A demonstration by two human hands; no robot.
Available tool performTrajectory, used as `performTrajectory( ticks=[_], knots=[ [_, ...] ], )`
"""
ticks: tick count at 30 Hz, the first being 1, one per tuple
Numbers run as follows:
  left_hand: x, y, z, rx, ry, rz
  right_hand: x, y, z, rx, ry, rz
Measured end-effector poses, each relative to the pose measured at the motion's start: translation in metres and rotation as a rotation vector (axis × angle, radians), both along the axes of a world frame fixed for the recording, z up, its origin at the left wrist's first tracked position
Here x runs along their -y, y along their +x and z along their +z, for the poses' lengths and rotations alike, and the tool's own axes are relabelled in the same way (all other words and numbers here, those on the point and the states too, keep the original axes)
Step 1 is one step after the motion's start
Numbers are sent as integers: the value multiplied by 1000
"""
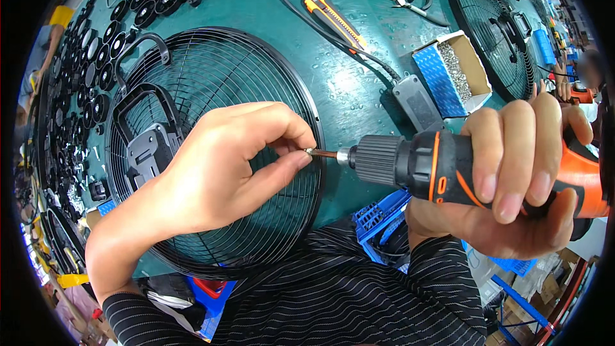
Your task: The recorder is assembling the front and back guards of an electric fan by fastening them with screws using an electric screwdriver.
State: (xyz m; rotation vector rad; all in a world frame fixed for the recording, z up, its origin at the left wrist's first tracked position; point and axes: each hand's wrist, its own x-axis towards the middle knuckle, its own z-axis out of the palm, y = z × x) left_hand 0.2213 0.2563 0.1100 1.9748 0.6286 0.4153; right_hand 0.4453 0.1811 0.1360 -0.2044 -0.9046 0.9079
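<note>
while left hand pinches tiny metal piece, likely slippery, at the bit, right hand grips the drill: probably heavy, best held mid-body.

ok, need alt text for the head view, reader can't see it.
A person's right hand grips an orange and black power drill while the left hand pinches a small metal piece at the bit's tip, over a round black wire grille on a green table. Beyond lie a utility knife, pliers and an open box of small metal parts.
</note>
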Motion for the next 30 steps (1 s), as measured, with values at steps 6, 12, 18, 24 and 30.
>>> performTrajectory(
  ticks=[6,12,18,24,30],
  knots=[
    [-5,5,-1,-60,-58,-53,-2,8,-7,85,30,32],
    [-25,21,-16,-42,243,-173,-12,20,-9,370,28,79],
    [-43,33,-30,-188,248,-280,-43,25,-17,568,92,233],
    [-60,38,-39,-308,244,-363,-47,-1,-23,554,-123,80],
    [-64,38,-49,-401,291,-437,-52,-19,-31,589,-190,1]
  ],
)
